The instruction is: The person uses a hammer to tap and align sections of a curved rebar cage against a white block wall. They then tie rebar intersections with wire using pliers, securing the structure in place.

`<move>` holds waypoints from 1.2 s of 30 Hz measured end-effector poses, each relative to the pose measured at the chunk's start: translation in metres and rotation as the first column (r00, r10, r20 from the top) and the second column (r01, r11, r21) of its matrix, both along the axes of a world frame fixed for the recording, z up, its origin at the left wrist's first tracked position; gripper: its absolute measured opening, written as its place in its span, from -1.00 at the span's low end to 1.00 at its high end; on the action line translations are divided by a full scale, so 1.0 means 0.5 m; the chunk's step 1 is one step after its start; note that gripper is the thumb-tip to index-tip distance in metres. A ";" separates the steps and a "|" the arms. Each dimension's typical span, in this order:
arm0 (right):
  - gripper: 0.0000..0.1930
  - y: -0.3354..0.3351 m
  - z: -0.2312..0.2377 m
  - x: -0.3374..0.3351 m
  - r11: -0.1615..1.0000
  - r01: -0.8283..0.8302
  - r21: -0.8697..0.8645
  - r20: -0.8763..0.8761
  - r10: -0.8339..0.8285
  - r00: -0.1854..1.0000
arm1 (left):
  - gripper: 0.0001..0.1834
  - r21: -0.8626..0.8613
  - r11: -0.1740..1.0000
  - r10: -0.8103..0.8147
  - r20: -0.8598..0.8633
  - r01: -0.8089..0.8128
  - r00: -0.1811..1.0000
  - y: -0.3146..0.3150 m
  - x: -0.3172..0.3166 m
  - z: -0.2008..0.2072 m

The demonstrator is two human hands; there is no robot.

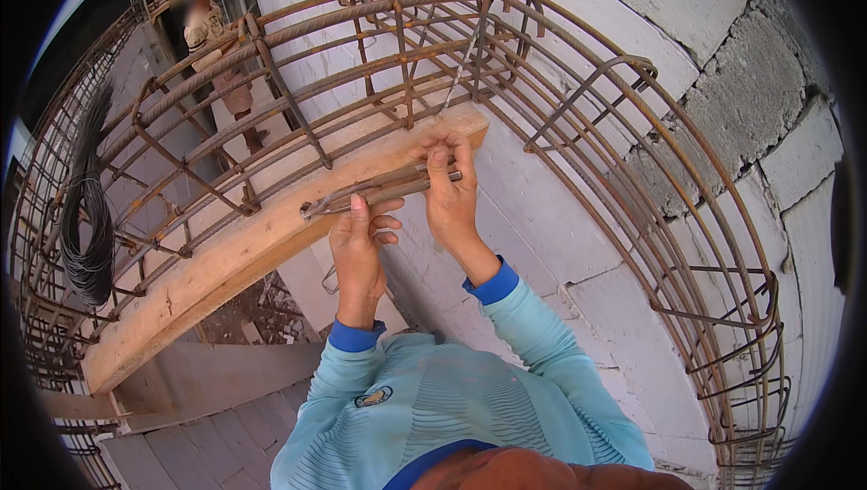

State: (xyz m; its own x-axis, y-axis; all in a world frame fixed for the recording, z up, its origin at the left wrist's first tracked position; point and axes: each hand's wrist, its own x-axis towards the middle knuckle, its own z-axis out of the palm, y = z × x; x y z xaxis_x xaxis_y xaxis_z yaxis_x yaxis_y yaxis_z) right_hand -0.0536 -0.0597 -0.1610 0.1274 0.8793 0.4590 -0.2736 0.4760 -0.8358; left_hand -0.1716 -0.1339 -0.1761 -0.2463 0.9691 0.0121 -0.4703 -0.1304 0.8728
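A pair of rusty steel pincers lies at a slant between my hands, its jaw end to the left and its handles to the right. My right hand grips the handle ends between thumb and curled fingers. Close to the jaws, my left hand has its thumb against the tool and its fingers loosely bent below; any thin wire in them is too small to make out. Just beyond both hands runs a wooden beam, with a rusty rebar cage over it.
A coil of dark tie wire hangs on the cage at the left. Rebar bends around a corner beside the pale block wall. Another person stands beyond the bars at upper left. Rubble lies below the beam.
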 end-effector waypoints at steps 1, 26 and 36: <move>-0.56 0.016 -0.009 -0.013 1.000 -0.007 0.026 0.052 0.005 0.999 | -0.43 0.003 1.000 0.008 -0.081 -0.008 0.997 -0.001 -0.023 -0.003; -0.77 -0.147 0.341 0.290 0.613 0.238 0.754 0.558 -0.788 0.262 | -0.66 0.348 0.935 0.091 -0.409 0.063 0.908 0.062 0.089 0.012; -0.64 0.008 0.529 0.482 0.813 0.473 0.340 0.923 -0.192 -0.334 | -0.74 0.657 0.739 0.356 -0.565 0.146 0.744 0.234 0.341 0.008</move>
State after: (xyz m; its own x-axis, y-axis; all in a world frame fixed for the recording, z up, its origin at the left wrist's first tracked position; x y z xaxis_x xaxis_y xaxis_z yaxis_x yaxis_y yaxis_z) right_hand 0.1876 -0.0556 0.1035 -0.0013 0.9427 0.3336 0.9980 -0.0199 0.0602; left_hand -0.0009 -0.0167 -0.1719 -0.0344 0.6219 0.7824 0.2001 -0.7627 0.6150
